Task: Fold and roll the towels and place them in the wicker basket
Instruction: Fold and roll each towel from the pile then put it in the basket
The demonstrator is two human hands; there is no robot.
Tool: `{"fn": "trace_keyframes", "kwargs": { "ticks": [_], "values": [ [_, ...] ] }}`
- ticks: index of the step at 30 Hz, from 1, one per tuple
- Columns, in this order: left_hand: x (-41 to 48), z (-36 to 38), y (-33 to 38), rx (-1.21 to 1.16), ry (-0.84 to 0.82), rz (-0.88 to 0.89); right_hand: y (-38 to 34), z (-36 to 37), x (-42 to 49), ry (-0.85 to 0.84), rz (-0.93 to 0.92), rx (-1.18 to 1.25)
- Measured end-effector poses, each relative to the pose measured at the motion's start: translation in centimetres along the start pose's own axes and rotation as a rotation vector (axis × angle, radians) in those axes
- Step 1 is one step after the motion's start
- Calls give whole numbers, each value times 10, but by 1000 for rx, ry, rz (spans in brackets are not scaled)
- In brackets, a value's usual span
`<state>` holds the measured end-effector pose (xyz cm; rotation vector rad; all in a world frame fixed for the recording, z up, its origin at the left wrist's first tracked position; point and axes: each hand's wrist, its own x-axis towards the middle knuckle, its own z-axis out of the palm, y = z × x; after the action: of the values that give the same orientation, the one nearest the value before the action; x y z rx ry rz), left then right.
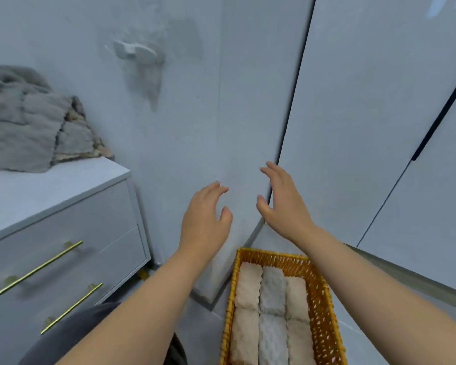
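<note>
Pale walls meet in a corner here, with tall white cupboard doors (366,101) running along the right side. A white wall hook (134,51) sits high on the left wall, too blurred to make out more. Against that wall stands a white dresser (63,206) with two gold bar handles (40,267), one on each drawer front. On its top lies a loose heap of grey towels (24,122), with something beige showing at its right edge. How many are in it I cannot tell.

Down on the floor in the corner is one wicker basket (319,299), yellow-orange. It holds six rolled towels (273,291) packed side by side in three columns of two, beige on the outer columns and grey in the middle.

Above the basket, both bare forearms reach forward. The left hand (206,214) and the right hand (282,204) hang in the air near each other, apart, palms turned inward, fingers spread and loosely bent. Neither holds anything.
</note>
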<state>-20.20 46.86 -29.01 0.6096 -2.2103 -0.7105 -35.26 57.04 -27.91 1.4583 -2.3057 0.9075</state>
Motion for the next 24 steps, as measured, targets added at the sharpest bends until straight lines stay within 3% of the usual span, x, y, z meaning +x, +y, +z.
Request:
{"fn": "trace_keyframes", "kwargs": {
  "ticks": [5,9,16,24],
  "values": [
    [10,-59,2,-73,155,3,-56,-2,18,84,-271,0],
    [14,-108,-16,-33,240,-4,-105,16,41,71,-377,37],
    [14,-185,-63,35,395,-145,-186,74,81,5,-382,76],
    [8,-241,-157,155,396,-352,-266,155,112,-164,-246,245]
  ]
}}
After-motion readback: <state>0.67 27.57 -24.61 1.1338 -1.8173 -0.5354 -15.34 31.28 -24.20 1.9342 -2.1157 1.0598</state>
